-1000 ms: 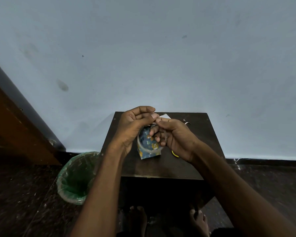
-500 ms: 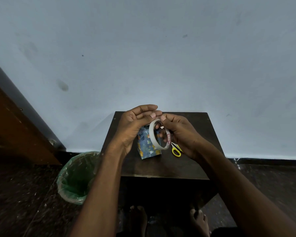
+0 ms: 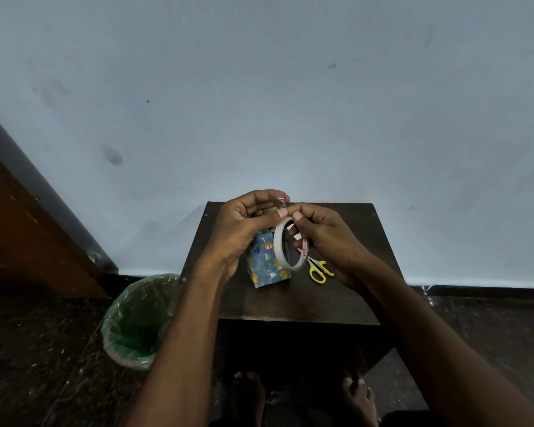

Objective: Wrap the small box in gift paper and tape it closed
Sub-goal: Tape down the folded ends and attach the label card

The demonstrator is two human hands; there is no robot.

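A small box wrapped in blue paper with animal prints (image 3: 267, 262) stands on the dark wooden table (image 3: 293, 298). Above it I hold a white roll of clear tape (image 3: 282, 248) upright. My right hand (image 3: 327, 238) grips the roll, with fingers through its hole and the thumb on its top edge. My left hand (image 3: 245, 224) pinches a short strip of clear tape pulled up from the roll's top. The left hand hides the box's upper left part.
Yellow-handled scissors (image 3: 318, 270) lie on the table right of the box. A bin with a green liner (image 3: 138, 318) stands on the floor at the left. A wall rises just behind the table. My bare feet (image 3: 359, 396) are below the table's front.
The tape roll rose from the box and turned edge-on between my hands. My right hand moved off the scissors, and my left fingers now pull a short strip from the roll.
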